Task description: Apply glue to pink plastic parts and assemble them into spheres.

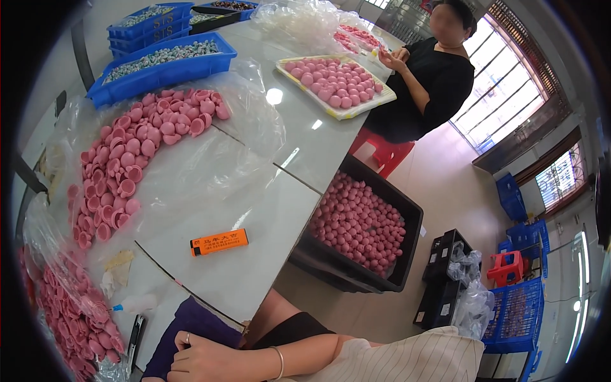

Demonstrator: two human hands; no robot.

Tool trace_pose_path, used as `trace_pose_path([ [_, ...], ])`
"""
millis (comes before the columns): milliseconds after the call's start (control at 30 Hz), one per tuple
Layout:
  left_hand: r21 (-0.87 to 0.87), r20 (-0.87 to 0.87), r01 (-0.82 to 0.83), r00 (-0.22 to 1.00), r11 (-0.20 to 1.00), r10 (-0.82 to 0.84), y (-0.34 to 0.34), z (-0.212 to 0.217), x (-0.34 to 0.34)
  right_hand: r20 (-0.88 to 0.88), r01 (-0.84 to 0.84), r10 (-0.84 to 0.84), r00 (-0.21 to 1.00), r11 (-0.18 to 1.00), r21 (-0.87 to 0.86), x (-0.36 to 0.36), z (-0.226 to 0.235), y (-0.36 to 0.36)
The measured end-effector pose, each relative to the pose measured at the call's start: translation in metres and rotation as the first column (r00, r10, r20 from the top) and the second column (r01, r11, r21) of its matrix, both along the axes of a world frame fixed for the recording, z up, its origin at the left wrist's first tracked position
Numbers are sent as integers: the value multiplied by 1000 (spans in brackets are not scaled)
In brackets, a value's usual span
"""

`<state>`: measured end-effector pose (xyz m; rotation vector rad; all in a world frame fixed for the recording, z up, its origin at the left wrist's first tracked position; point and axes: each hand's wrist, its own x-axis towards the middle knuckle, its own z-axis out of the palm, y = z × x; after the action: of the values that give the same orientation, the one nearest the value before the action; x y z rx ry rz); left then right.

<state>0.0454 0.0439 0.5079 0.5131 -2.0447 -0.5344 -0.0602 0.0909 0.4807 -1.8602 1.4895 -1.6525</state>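
Note:
My right hand (202,358), with a ring and a bracelet, rests at the lower edge on a dark purple cloth (194,325). Its fingers are bent, and whatever lies under them is hidden. My left hand is out of the picture. Close by, on the left, lie a black utility knife (135,339) and a clear bottle with a blue tip (137,304). Beyond the cloth is an orange rectangular piece with a black end (219,242). Hollow pink half-shells (118,162) form a long curved pile, and more pink shells (73,318) lie in a plastic bag.
A white tray (337,114) holds pink balls; a black bin (398,280) beside the table is full of them. Blue trays (159,73) with small pieces stand at the back left. Across the table, a person (420,83) in black works near a red stool (391,153).

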Motion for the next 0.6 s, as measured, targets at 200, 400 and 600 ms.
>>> trace_pose_path([
  [200,31,72,-166,984,986,164,3,2,0,1,25,-25,1000,999,-38,0,4,0],
  [400,220,143,-179,978,959,150,5,5,5,4,11,-11,1000,1000,-10,4,0,-3],
  [600,160,78,-93,994,983,82,3,7,0,-24,-2,1,1000,1000,-17,1,2,-1],
])
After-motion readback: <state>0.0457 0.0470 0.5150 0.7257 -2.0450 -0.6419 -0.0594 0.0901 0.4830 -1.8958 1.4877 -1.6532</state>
